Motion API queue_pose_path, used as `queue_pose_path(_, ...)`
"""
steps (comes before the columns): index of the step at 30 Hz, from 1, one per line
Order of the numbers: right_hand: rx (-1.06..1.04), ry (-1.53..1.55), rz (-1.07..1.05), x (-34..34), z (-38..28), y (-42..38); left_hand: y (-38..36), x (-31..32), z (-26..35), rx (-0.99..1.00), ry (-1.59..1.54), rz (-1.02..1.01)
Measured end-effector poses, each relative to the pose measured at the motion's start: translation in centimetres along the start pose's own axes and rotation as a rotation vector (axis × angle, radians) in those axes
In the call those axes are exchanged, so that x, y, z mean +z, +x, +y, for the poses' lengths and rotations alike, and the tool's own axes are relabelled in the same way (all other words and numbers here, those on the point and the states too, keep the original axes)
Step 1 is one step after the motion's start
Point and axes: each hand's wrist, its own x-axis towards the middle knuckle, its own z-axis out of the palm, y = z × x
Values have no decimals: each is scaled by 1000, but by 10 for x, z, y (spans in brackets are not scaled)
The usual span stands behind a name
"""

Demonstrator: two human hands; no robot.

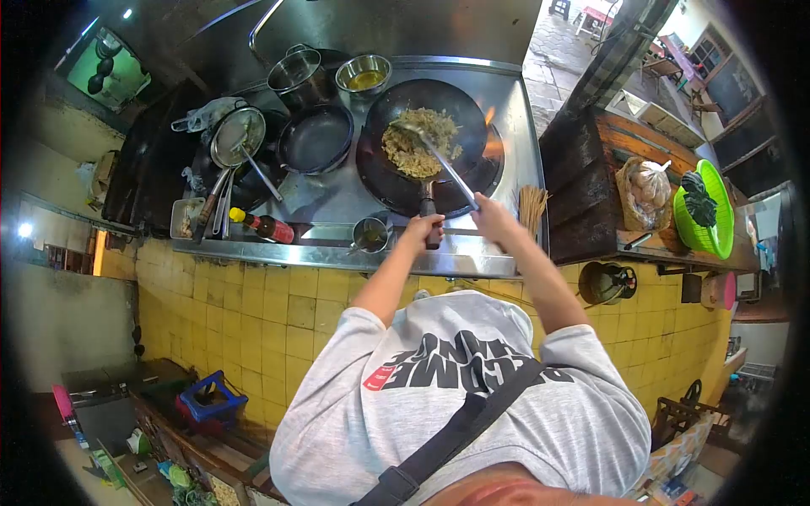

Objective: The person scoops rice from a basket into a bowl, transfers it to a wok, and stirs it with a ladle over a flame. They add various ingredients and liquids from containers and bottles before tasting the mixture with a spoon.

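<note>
My left hand [424,232] is wrapped round the dark handle of a black wok [460,99] on the stove. A heap of brownish fried rice [437,126] lies in the wok. In my right hand [496,221] is the shaft of a long metal ladle [451,173], whose bowl rests in the rice at the heap's left side. Orange flame [491,126] shows at the wok's right edge. Near my left hand, a metal cup [370,234] stands at the counter's front edge.
An empty black pan [315,139], a pot [295,78] and a steel bowl of yellow liquid [364,76] stand left of the wok. A red sauce bottle [268,228] lies at front left. Right are a stick bundle [531,207] and a green basket [717,211].
</note>
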Motion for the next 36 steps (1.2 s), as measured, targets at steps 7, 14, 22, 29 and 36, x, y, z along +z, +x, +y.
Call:
queue_pose_path(7, -109, -151, -231, -146, -21, -37, -155, 93, 69, -439, -557, -430)
queue_pose_path(14, 78, -87, -265, -122, -30, -63, -96, 39, 14, -153, -236, -184)
queue_pose_path(22, 47, -224, -203, -108, -31, -75, -89, 44, 45, -149, -138, -279)
queue_pose_path(29, 187, -257, -218, -97, -32, -75, -185, 78, 10, -290, -92, -225)
queue_pose_path(36, 216, -362, -245, -86, -13, -65, -93, 34, 27, 37, 48, -190)
